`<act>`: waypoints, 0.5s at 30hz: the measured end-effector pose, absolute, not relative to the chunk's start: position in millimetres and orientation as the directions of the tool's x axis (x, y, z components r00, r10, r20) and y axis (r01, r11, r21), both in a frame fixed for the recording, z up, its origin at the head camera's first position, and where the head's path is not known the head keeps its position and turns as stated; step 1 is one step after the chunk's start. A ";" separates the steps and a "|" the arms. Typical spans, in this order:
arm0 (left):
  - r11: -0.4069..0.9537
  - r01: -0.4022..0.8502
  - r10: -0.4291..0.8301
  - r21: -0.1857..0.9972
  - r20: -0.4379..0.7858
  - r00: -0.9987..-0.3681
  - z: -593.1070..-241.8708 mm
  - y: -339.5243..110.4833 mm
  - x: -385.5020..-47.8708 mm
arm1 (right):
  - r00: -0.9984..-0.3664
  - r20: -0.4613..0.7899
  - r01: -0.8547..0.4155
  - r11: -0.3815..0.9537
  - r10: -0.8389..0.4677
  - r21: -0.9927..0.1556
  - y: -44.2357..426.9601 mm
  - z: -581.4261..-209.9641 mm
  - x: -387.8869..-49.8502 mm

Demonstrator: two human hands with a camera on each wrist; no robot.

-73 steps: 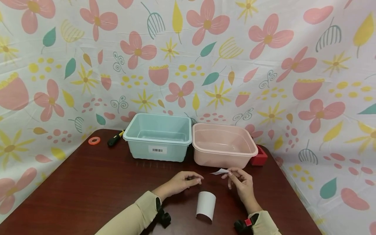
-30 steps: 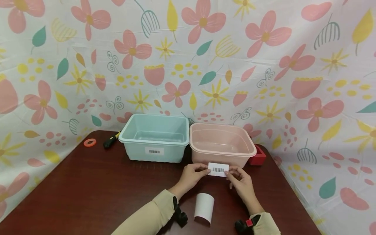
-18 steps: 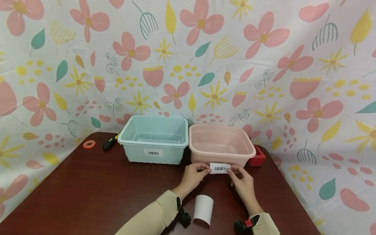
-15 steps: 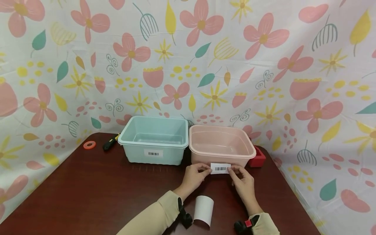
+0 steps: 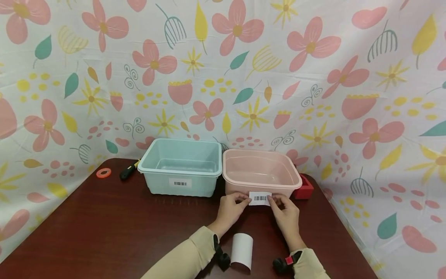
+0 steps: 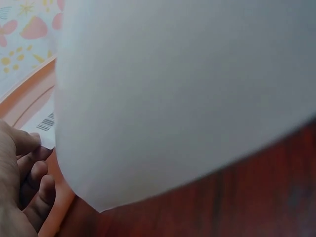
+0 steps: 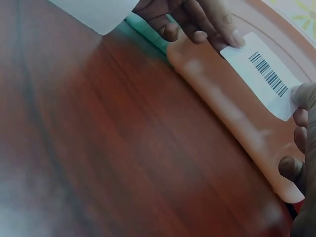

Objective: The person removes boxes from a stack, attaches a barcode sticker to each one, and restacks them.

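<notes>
A white barcode label (image 5: 260,198) is stretched between both hands at the front wall of the pink basin (image 5: 244,189). My left hand (image 5: 229,211) pinches its left end, while my right hand (image 5: 286,217) pinches its right end. In the right wrist view the label (image 7: 266,74) bends slightly near the right thumb; whether it touches the basin wall I cannot tell. A curled white sheet (image 5: 242,250) lies on the table between the forearms and fills much of the left wrist view.
Left of the pink basin stands a blue basin (image 5: 184,168) with a barcode label on its front. A red box (image 5: 304,188) sits behind the pink basin's right corner. A dark-handled tool (image 5: 128,170) and an orange ring (image 5: 103,173) lie at the table's back left.
My left hand has come rightward and taken the label's left end. The label has turned barcode-outward and moved up to the pink basin's front.
</notes>
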State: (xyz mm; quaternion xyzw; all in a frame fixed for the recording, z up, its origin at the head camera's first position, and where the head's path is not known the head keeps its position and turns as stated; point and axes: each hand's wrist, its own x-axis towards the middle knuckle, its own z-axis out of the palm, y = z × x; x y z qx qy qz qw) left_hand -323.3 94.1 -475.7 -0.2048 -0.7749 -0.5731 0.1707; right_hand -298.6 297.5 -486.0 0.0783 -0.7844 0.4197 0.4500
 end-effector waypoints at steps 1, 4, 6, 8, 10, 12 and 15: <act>0.263 0.516 0.117 0.815 0.504 -0.856 -476.5 94.6 -323.8 | -0.583 0.771 -0.495 0.640 0.258 -0.588 297.5 -485.8 -299.5; 0.281 0.526 0.105 0.803 0.519 -0.848 -478.3 95.9 -325.5 | -0.578 0.773 -0.483 0.654 0.261 -0.582 296.9 -484.8 -301.4; 0.289 0.533 0.102 0.795 0.528 -0.843 -478.9 96.4 -326.3 | -0.569 0.780 -0.479 0.665 0.262 -0.573 296.6 -484.0 -302.5; 0.288 0.539 0.099 0.792 0.535 -0.839 -478.7 96.8 -326.4 | -0.558 0.786 -0.473 0.677 0.264 -0.564 296.1 -483.4 -303.3; 0.287 0.541 0.099 0.791 0.537 -0.838 -478.6 96.9 -326.3 | -0.546 0.794 -0.461 0.695 0.267 -0.551 295.7 -483.3 -304.2; 0.280 0.531 0.100 0.800 0.526 -0.845 -478.5 97.0 -326.1 | -0.533 0.801 -0.453 0.709 0.270 -0.540 294.9 -482.9 -304.4; 0.260 0.505 0.106 0.823 0.496 -0.862 -478.2 97.0 -325.2 | -0.525 0.806 -0.432 0.730 0.274 -0.529 293.9 -482.7 -304.6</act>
